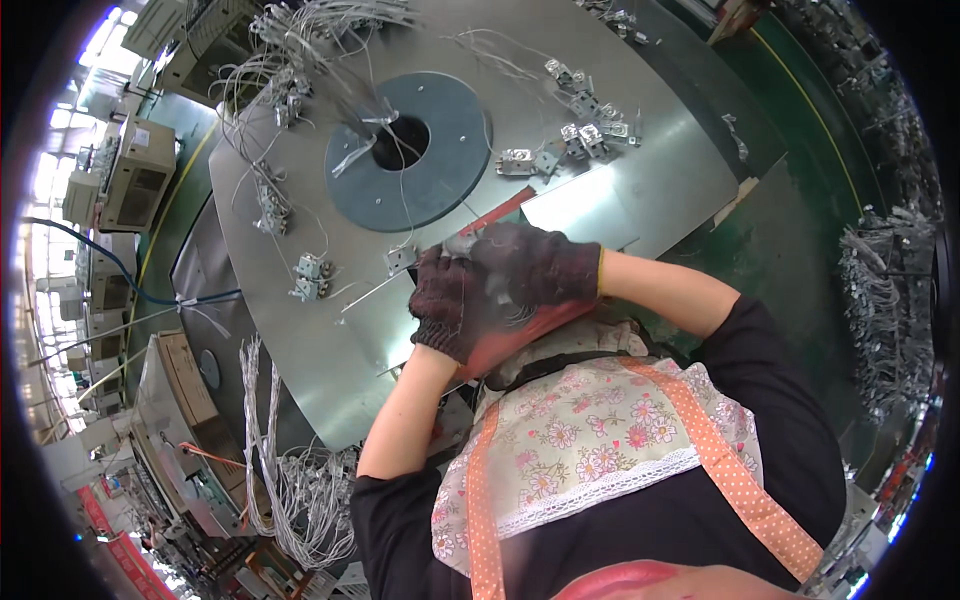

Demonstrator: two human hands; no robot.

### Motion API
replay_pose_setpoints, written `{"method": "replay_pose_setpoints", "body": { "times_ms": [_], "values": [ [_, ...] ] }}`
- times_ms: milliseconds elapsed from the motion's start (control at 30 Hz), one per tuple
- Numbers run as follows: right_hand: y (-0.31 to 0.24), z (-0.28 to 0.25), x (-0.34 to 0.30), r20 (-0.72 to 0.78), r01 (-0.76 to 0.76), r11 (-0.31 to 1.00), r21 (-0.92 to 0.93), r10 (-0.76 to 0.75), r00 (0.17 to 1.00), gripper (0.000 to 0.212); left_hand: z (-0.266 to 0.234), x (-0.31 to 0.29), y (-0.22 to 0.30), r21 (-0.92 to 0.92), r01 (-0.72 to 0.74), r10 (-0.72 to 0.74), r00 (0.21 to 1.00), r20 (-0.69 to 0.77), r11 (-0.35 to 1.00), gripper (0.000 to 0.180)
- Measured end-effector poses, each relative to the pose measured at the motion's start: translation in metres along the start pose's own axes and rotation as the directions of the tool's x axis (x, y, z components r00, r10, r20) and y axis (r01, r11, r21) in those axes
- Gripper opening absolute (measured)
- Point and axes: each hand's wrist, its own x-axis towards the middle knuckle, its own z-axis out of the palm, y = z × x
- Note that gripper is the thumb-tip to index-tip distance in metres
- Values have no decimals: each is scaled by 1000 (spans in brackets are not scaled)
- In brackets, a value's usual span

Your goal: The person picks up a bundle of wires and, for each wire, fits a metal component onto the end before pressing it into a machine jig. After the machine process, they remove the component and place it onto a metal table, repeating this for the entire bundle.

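My left hand [445, 295] and my right hand [545, 265] wear dark knitted gloves and meet close together at the near edge of a metal table [640, 110]. Both look closed, fingers bent toward each other. A small greyish piece shows at the fingertips, too blurred to name. Beneath the hands lies a red panel or strip [520, 338], partly covered by them. Just beyond the left hand sits a small metal bracket-like part [401, 260] with a thin wire running up toward a round blue-grey disc [450, 150] that has a dark central hole.
Several small metal fittings [590, 135] lie at the table's far right, and more with wires [312, 275] at its left. Wire bundles [330, 40] heap up at the back. Shiny plates [585, 205] flank the hands. Wires [262, 440] hang at the lower left; racks [885, 300] stand right.
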Motion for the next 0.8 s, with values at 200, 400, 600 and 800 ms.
{"method": "replay_pose_setpoints", "body": {
  "times_ms": [200, 400, 600, 800],
  "values": [
    [33, -87, -30, -353, 57, 996, -74, -80, 932, 55, 19, -10, -8, 67, 115, -110, 991, -75, 991, 51],
    [110, -115, -80, -644, -295, 943, -152, 133, 754, 43, 18, -8, -4, 58, 127, -121, 988, -95, 990, 54],
    [158, -123, -90, -275, -375, 912, 167, 409, 870, 54, 9, -4, 3, 34, 135, -133, 990, -49, 990, 54],
    [169, -139, -105, -455, -338, 907, -251, 198, 868, 42, -1, 4, 10, -4, 126, -126, 992, -8, 992, 55]
  ]
}}
